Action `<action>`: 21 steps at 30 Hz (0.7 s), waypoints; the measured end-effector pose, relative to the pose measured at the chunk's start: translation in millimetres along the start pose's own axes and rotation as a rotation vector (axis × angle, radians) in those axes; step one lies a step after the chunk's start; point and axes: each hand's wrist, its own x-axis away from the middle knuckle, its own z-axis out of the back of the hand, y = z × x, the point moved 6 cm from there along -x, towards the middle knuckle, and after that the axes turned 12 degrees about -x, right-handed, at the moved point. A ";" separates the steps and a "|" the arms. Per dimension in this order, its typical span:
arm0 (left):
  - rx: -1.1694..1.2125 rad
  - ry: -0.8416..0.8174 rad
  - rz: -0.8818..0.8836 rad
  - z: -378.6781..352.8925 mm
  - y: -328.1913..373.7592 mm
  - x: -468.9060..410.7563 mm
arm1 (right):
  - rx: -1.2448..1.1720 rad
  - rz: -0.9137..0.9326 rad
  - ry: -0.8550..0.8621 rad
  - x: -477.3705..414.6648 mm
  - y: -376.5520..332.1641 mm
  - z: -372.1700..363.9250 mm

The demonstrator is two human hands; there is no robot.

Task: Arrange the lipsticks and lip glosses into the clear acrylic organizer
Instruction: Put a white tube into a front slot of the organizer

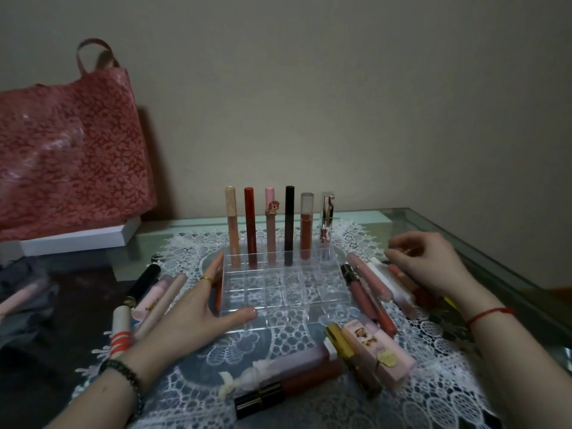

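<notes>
The left hand (pixel 192 311), fingers (pixel 213 267) spread, steadies the organizer (pixel 297 294); the right hand's (pixel 433 267) fingers (pixel 399 252) curl over loose tubes (pixel 371 289), grip unclear; next, probably lifting one.

Dim, greyish light lies over everything I see. Left of the organizer (pixel 294 292) my red bag (pixel 71 156) throws a soft shadow rightward on the wall (pixel 340 103). Right of the organizer my right hand (pixel 430 264) is blurred; lines far from it bow.

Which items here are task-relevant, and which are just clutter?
Job:
clear organizer
six tubes standing in its back row
loose tubes beside and in front of it
left hand
right hand

Lying about:
red bag
white box
grey cloth
lace mat
</notes>
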 end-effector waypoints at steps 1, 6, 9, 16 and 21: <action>-0.001 0.000 -0.001 -0.2 0.5 0.1 | 0.029 -0.012 -0.001 0.6 4.4 1.5; -0.013 0.030 -0.020 0.1 4.3 0.5 | 0.183 0.015 -0.088 9.4 4.3 -6.9; -0.015 0.036 -0.032 0.0 5.2 0.3 | 0.297 0.041 -0.164 13.8 -1.1 -16.5; 0.002 0.014 -0.041 -2.7 5.1 0.0 | 0.351 -0.005 -0.250 14.8 -3.1 -19.9; 0.017 0.009 -0.048 -3.9 2.4 -1.5 | 0.381 -0.055 -0.307 17.3 -4.5 -22.1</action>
